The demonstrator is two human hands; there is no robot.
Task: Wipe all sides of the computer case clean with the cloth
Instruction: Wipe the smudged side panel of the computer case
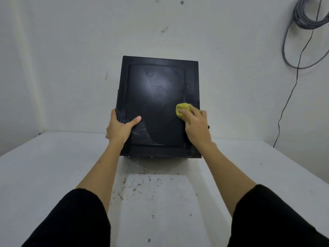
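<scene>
A black computer case (156, 97) lies on the white table (44, 175), its broad side panel facing up with smudges and a light glare on it. My left hand (120, 128) grips the panel's left edge, thumb across the top and fingers wrapped down the side. My right hand (195, 126) holds a bunched yellow cloth (182, 108) and presses it on the panel near its right edge. Most of the cloth is hidden under my fingers.
The table top in front of the case is speckled with dark spots (135, 186). A white wall stands close behind the case. Coiled grey cables (306, 16) hang at the upper right, and a thin black wire (292, 91) runs down the wall.
</scene>
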